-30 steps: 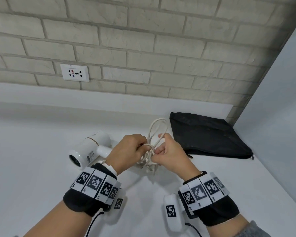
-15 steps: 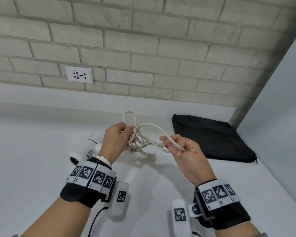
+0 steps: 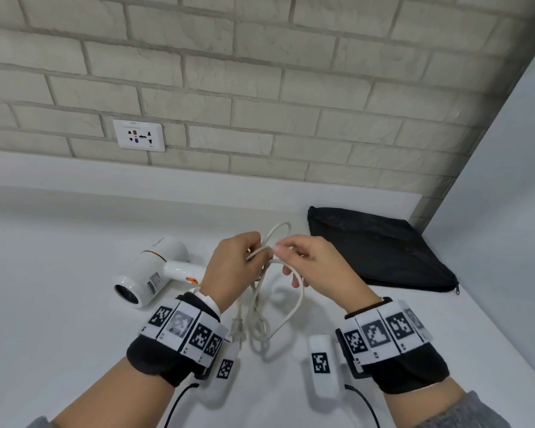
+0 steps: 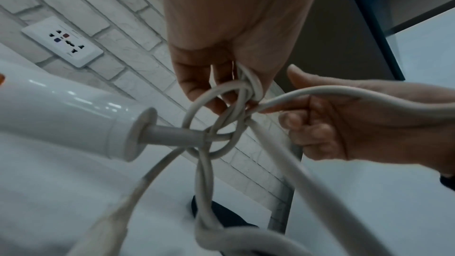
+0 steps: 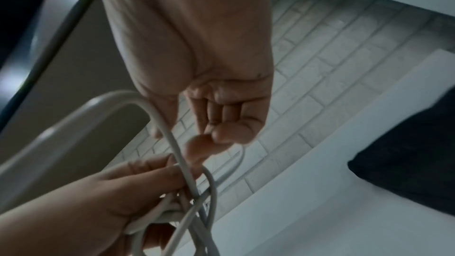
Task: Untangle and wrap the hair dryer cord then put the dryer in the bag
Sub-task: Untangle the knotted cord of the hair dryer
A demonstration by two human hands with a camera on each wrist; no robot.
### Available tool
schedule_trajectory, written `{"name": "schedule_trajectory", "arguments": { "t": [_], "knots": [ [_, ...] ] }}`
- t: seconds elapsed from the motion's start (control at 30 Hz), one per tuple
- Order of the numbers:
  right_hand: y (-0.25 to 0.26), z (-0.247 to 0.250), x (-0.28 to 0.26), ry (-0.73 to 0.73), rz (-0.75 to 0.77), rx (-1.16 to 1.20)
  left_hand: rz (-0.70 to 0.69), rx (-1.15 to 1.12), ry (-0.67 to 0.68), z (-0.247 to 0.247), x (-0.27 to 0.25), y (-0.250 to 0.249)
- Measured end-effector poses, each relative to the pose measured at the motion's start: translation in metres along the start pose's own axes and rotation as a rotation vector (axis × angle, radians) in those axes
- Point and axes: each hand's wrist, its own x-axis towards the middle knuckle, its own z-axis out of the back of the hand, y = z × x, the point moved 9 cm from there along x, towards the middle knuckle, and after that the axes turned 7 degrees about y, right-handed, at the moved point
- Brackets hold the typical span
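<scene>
We see plug [image 3: 239, 327] and tangled cord [image 3: 292, 307] dangling nearest. Left hand [image 3: 232, 267] fists bunched loops; right hand [image 3: 318, 267] pinches one strand. Dryer [image 3: 152, 273] lies on counter [image 3: 59, 304], barrel lengthwise, open end pointing near-left. Bag [image 3: 380, 248] flat, far right. Knot partly hidden in grip.

The place looked like a home or hotel-style room, perhaps a bathroom or dressing corner, though which could not be told. A wall of pale painted brick [image 3: 260, 72] ran behind a plain white table [image 3: 59, 304], with a multi-standard wall socket [image 3: 138, 135] set low in the bricks just above a white ledge. A smooth white side panel [image 3: 507, 196] closed the corner on the right. A white hair dryer [image 3: 155, 270] and a black zip bag [image 3: 380, 251] lay on the table.
</scene>
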Motion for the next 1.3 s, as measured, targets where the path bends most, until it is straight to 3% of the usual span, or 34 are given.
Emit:
{"name": "schedule_trajectory", "arguments": {
  "t": [0.13, 0.2, 0.33, 0.47, 0.53, 0.73, 0.83, 0.93, 1.07, 1.17, 1.3],
  "knots": [
    [-0.014, -0.016, 0.004, 0.158, -0.106, -0.157, 0.057, -0.061, -0.022, 0.004, -0.001, 0.011],
    [-0.017, 0.001, 0.004, 0.003, -0.072, -0.017, 0.082, -0.121, -0.059, 0.013, 0.000, 0.017],
    [-0.040, 0.052, -0.010, -0.311, 0.002, 0.707, 0.110, -0.089, -0.151, 0.035, 0.000, 0.026],
    [-0.081, 0.053, -0.027, -0.563, -0.193, 1.057, 0.124, -0.081, -0.224, 0.042, 0.000, 0.028],
    [-0.088, 0.049, -0.027, -0.551, -0.259, 0.948, 0.130, -0.093, -0.267, 0.045, -0.001, 0.030],
    [-0.068, 0.034, -0.018, -0.044, -0.246, -0.066, 0.129, -0.148, -0.293, 0.050, -0.005, 0.031],
    [-0.043, 0.019, -0.011, -0.036, -0.117, -0.396, 0.114, -0.161, -0.261, 0.044, -0.004, 0.029],
    [-0.004, -0.003, -0.001, -0.087, 0.062, -0.445, 0.092, -0.157, -0.237, 0.034, -0.006, 0.024],
    [0.010, -0.032, 0.020, -0.079, 0.076, -0.499, 0.065, -0.171, -0.193, 0.023, -0.007, 0.021],
    [0.007, -0.038, 0.025, -0.062, 0.089, -0.460, 0.069, -0.153, -0.245, 0.027, -0.010, 0.023],
    [0.017, -0.041, 0.017, -0.068, 0.230, -0.489, 0.204, -0.163, -0.267, 0.032, -0.006, 0.043]
  ]
}}
